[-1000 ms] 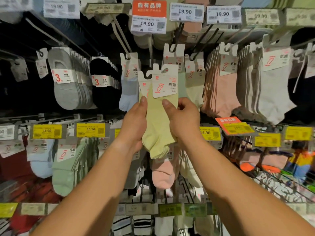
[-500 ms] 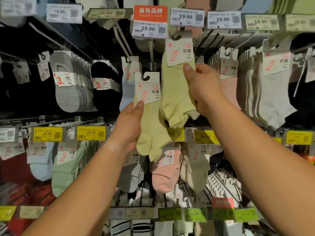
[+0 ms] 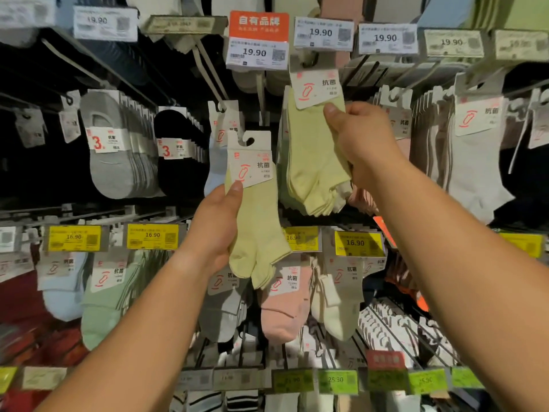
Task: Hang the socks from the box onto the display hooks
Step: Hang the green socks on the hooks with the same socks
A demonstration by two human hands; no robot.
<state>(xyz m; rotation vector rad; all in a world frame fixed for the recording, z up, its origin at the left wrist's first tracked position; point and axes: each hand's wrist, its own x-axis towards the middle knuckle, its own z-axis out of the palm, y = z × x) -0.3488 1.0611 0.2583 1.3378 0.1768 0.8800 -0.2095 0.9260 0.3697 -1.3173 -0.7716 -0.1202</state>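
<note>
Left hand (image 3: 218, 227) holds sock pack (image 3: 255, 221) below-left of right hand's (image 3: 361, 144) pack (image 3: 315, 162), which sits under the price tag (image 3: 258, 52).

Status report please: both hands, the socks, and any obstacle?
Right hand holds yellow pack up at the hook. Left hand holds second pack, lower. Nothing in the way.

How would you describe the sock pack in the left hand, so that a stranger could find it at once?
Start at the orange sign at the top middle of the rack and look straight down. Below it the left hand holds a pale yellow sock pack by its white card. Unlike the similar yellow pack in the right hand, it sits lower, with its card hook free.
</note>
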